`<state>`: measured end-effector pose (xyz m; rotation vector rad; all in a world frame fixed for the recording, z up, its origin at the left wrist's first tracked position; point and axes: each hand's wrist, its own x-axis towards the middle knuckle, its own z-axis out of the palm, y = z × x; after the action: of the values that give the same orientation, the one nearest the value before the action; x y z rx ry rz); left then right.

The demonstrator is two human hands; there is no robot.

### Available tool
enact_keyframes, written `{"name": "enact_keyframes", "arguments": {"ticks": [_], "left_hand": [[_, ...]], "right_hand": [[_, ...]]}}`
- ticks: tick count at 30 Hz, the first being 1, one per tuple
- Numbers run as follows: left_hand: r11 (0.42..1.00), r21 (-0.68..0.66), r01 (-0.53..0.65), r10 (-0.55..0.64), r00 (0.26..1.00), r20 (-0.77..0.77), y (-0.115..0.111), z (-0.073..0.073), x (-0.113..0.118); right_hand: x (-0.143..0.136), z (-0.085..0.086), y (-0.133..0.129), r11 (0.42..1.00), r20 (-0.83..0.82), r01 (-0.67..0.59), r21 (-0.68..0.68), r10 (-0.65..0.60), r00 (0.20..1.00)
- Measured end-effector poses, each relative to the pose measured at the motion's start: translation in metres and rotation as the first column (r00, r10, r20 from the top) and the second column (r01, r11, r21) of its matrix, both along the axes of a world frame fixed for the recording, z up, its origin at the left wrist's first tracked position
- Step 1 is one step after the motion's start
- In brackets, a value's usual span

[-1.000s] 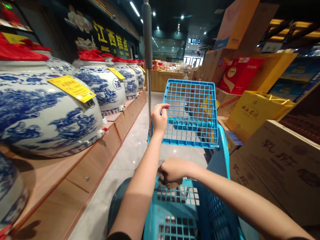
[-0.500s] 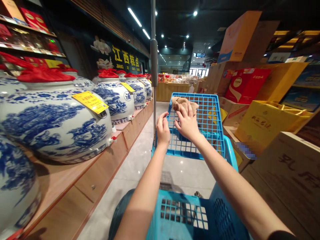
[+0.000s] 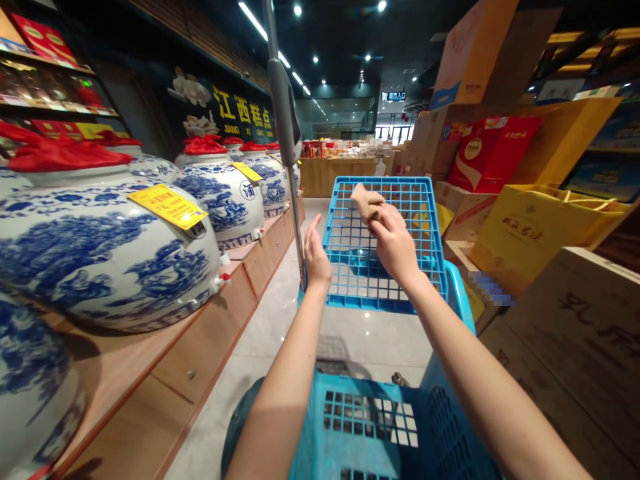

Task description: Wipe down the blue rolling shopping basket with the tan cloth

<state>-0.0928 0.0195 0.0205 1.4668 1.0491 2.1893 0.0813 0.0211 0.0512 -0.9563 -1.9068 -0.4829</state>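
A blue plastic grid basket [image 3: 385,307] stands tilted in front of me, at the top of a blue cart [image 3: 357,420]. Bunched in my right hand [image 3: 395,243] is a brown cloth [image 3: 367,202], over the grid of the basket. Its fingers curl round the cloth. At the basket's left edge is my left hand [image 3: 316,257], its fingers stretched upward and the palm facing the basket. It holds nothing; I cannot tell whether it touches the rim. A grey upright pole [image 3: 283,107] rises just left of that hand.
Large blue-and-white jars [image 3: 110,247] with red cloth tops line a wooden ledge [image 3: 170,373] on the left. Stacked cartons [image 3: 565,333], a yellow gift bag [image 3: 545,233] and a red bag [image 3: 493,153] crowd the right. A goods-laden wooden counter [image 3: 330,177] stands ahead.
My right hand has gone from lying spread on the cloth to gripping it, and has shifted slightly right. My left hand's fingers have straightened. The grey pole leans further left in view.
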Motion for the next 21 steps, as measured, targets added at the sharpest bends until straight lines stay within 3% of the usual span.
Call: {"name": "enact_keyframes", "arguments": {"ticks": [3, 8, 11, 13, 15, 17, 21], "left_hand": [[1.000, -0.008, -0.015, 0.014, 1.000, -0.021, -0.002, 0.001, 0.001], [0.998, 0.000, -0.069, 0.067, 0.972, -0.223, -0.003, 0.001, 0.001], [0.997, 0.012, -0.074, 0.073, 0.932, -0.355, -0.003, -0.002, 0.003], [0.996, 0.028, -0.086, 0.090, 0.902, -0.423, -0.004, -0.005, 0.005], [0.991, 0.056, -0.125, 0.136, 0.857, -0.497, -0.004, -0.006, 0.006], [0.981, 0.095, -0.166, 0.191, 0.799, -0.570, -0.003, -0.006, 0.010], [0.971, 0.169, -0.168, 0.239, 0.702, -0.671, 0.002, 0.001, 0.024]], "right_hand": [[-0.004, -0.005, -0.004, 1.000, -0.020, 0.014, -0.021, -0.015, 1.000], [-0.033, -0.014, -0.021, 0.977, 0.222, -0.185, -0.110, 0.205, 0.953], [-0.026, -0.011, -0.022, 0.944, 0.147, -0.319, -0.083, 0.328, 0.933], [-0.014, -0.007, -0.018, 0.940, 0.029, -0.337, -0.054, 0.339, 0.940], [-0.001, -0.004, -0.013, 0.966, -0.077, -0.257, -0.035, 0.253, 0.964], [0.010, 0.000, -0.009, 0.996, -0.127, -0.093, -0.018, 0.090, 0.988], [0.025, 0.003, -0.001, 0.980, -0.106, 0.193, -0.047, -0.197, 0.975]]}}
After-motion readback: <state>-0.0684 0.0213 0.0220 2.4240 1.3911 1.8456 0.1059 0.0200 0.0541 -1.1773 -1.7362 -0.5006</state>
